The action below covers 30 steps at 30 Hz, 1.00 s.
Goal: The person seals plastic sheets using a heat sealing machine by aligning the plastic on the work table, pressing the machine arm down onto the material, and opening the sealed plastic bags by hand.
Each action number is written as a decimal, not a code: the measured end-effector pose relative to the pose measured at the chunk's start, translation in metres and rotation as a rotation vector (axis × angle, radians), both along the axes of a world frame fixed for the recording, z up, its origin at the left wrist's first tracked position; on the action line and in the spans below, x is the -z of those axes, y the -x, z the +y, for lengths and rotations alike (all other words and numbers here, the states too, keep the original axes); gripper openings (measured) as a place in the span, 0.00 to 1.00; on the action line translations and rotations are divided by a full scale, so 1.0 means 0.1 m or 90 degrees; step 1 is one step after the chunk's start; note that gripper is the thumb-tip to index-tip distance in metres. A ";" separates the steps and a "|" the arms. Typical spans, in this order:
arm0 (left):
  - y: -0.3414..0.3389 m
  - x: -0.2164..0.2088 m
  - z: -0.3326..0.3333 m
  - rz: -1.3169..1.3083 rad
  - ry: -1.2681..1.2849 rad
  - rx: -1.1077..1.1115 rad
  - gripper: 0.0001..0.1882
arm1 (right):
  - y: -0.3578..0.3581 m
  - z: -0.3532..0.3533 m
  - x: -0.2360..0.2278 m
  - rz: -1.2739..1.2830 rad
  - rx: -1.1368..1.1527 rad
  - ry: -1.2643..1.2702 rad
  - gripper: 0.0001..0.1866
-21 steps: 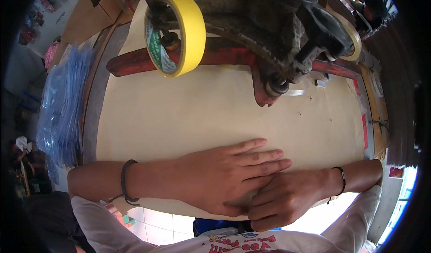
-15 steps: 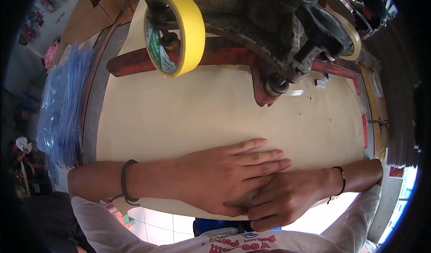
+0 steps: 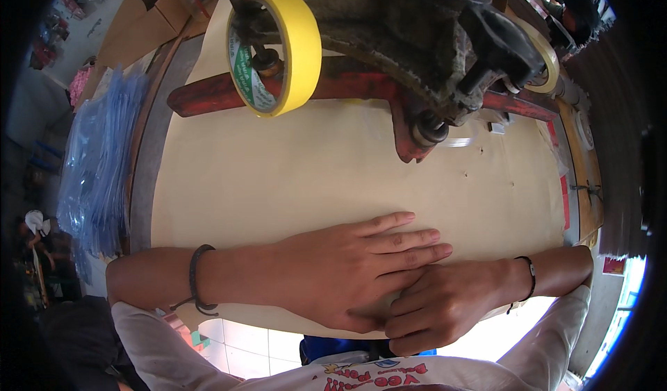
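Note:
My left hand (image 3: pixel 347 269) lies palm down on the tan sheet covering the table (image 3: pixel 292 169), fingers stretched out to the right. Its thumb and the finger beside it run up to my right hand (image 3: pixel 441 308), which partly covers that finger's tip. The right hand rests at the sheet's near edge with its fingers curled in. Whatever they may hold is hidden. Beyond the hands stands a dark metal machine arm (image 3: pixel 389 26) with a red bar (image 3: pixel 208 98). A yellow tape roll (image 3: pixel 303 51) hangs on its left part.
Clear plastic sleeves (image 3: pixel 101 162) are stacked along the left edge. A cardboard box (image 3: pixel 139 26) stands at the far left. Another tape roll (image 3: pixel 547 64) sits behind the machine's black knob (image 3: pixel 500 44). Other people appear at the far right and far left.
The hands keep the same pose and place. Only a very slight shift of the whole view shows.

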<state>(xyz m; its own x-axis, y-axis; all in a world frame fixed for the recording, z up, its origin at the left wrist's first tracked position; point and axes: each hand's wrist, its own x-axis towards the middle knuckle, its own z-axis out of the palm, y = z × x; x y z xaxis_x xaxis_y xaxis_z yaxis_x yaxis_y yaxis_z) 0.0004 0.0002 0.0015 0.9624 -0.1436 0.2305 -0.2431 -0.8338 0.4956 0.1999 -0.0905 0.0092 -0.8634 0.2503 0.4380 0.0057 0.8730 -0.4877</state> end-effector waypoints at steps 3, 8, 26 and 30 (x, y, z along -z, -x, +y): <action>0.00 0.01 -0.01 -0.001 -0.001 -0.002 0.37 | 0.00 -0.01 0.00 0.008 0.005 0.001 0.06; 0.00 0.01 0.00 -0.003 0.001 0.003 0.38 | 0.00 -0.01 0.01 0.012 0.009 -0.008 0.06; 0.00 0.02 0.00 -0.008 -0.005 0.005 0.38 | -0.01 0.02 -0.02 -0.011 -0.007 -0.002 0.05; 0.00 0.03 0.00 -0.015 0.002 0.003 0.38 | -0.01 0.02 0.00 0.003 -0.005 0.003 0.04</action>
<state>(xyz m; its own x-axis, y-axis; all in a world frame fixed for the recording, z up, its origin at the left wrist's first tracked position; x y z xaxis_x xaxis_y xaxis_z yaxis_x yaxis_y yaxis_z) 0.0006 -0.0001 -0.0017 0.9558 -0.1477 0.2541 -0.2593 -0.8308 0.4924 0.2009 -0.0889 0.0092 -0.8635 0.2447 0.4410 -0.0040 0.8711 -0.4912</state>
